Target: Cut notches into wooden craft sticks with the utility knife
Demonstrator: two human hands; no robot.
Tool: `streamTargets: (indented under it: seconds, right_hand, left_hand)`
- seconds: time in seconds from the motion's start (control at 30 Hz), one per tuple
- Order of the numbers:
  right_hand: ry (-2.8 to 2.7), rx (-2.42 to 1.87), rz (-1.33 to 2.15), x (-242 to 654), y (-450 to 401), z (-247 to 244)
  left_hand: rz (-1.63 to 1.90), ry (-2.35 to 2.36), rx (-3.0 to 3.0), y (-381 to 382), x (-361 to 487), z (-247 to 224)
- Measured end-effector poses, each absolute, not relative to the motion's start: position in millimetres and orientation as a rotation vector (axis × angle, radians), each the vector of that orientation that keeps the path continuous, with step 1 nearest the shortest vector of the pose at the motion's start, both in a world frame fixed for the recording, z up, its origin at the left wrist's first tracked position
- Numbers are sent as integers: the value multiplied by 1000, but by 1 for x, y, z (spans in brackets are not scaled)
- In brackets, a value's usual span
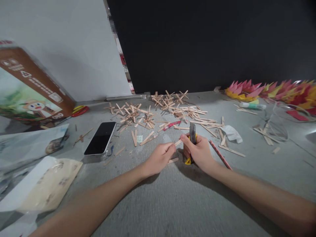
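The left hand (160,157) pinches one end of a short flat wooden craft stick (178,142), fingers closed on it. Just beside it, the right hand (197,152) grips a yellow-and-grey utility knife (192,135) upright against that stick. Beyond both hands, loose wooden sticks (158,112) litter the grey desk (172,197); a black phone (100,138) lies left of the left hand.

L hand (160,157): fingers pinched shut | R hand (197,151): fisted (thumb up) | both arms extended, hands close
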State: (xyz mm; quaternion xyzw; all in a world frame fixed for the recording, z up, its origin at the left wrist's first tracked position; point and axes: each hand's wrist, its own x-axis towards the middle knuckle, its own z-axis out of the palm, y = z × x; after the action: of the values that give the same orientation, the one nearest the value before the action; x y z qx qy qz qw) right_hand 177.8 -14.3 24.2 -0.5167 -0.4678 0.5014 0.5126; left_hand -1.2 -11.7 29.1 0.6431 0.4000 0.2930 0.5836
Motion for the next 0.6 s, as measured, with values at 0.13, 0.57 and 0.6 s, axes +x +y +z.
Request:
streamTargets:
  seconds: [0.13, 0.57, 0.6]
  right_hand:
    - [-1093, -1188, 1216, 178, -15, 25]
    - [-1084, -1152, 1210, 179, -15, 20]
    - [-1093, -1164, 1205, 179, -15, 20]
  left_hand:
    - [676, 944, 1525, -9, -3, 27]
    - [704, 998, 1692, -9, -2, 29]
    - [711, 1007, 1712, -9, -2, 29]
